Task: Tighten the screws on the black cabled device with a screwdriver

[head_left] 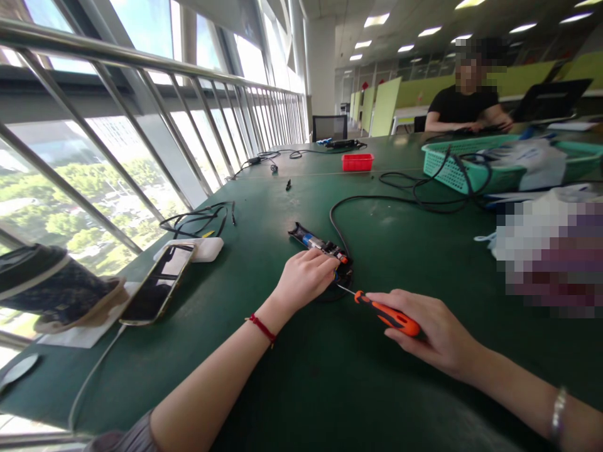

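My left hand [308,273] is closed over the near end of a dark elongated device [316,242] with its inside exposed. A blue cylinder and a small orange-red part show in its housing. A black cable [335,220] runs from that near end. In my right hand [431,326] is an orange and black screwdriver [389,316], its fingers wrapped round the handle. The metal shaft points left, and its tip reaches the device's near end beside my left fingers. Whether the tip sits on a screw I cannot tell.
A red tray [357,163] and a teal basket [447,172] holding cables and bags stand farther back. At left lie a phone [160,285], a white block [210,250] and a coiled black cable [198,218]. A person [464,103] sits across the green table [264,402].
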The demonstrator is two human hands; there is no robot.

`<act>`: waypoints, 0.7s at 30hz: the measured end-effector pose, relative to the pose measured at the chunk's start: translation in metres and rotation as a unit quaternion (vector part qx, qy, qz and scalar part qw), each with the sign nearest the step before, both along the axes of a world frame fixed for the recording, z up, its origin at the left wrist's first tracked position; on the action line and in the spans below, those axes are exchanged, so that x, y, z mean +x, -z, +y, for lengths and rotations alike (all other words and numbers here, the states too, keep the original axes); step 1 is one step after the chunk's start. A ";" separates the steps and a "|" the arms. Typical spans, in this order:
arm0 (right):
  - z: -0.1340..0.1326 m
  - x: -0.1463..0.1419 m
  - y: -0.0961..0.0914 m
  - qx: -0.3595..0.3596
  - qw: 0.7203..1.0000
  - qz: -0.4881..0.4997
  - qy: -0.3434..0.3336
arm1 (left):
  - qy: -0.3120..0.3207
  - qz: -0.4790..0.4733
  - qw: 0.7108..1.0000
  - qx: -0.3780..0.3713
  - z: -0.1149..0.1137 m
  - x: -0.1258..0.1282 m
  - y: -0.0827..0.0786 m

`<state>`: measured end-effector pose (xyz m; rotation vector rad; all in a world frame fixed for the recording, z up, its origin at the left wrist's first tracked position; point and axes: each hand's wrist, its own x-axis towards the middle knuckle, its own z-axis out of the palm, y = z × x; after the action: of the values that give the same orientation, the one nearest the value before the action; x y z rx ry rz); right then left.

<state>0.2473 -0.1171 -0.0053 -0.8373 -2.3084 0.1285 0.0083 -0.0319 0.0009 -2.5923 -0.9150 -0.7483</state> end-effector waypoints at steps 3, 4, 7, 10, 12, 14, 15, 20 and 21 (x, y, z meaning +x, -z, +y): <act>0.002 -0.002 0.001 0.021 1.000 -0.009 0.005 | -0.052 -0.055 0.997 -0.015 0.009 -0.009 0.001; 0.002 -0.002 0.001 0.029 0.999 -0.006 0.016 | -0.075 -0.074 0.994 -0.025 0.013 -0.012 0.002; 0.005 0.000 0.001 0.034 0.998 0.010 0.056 | -0.113 -0.075 0.990 -0.051 0.026 -0.022 0.007; 0.009 0.003 0.000 0.025 0.994 0.027 0.098 | -0.110 -0.035 0.990 -0.081 0.033 -0.025 0.012; 0.011 0.006 0.001 0.021 0.991 0.033 0.130 | -0.112 -0.011 0.989 -0.095 0.034 -0.024 0.014; 0.014 0.009 0.003 0.022 0.986 0.034 0.160 | -0.122 0.004 0.988 -0.092 0.036 -0.020 0.015; 0.016 0.011 0.004 0.024 0.984 0.034 0.174 | -0.128 0.008 0.988 -0.085 0.037 -0.018 0.015; 0.034 0.024 0.012 0.020 0.965 0.033 0.258 | -0.131 0.035 0.990 -0.037 0.055 -0.005 0.014; 0.037 0.027 0.013 0.014 0.960 0.041 0.276 | -0.137 0.036 0.989 -0.033 0.059 -0.003 0.014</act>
<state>0.2746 -0.0799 -0.0179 -1.3948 -1.9139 -0.1141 0.0055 0.0272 -0.0135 -2.4590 -1.2583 -0.5556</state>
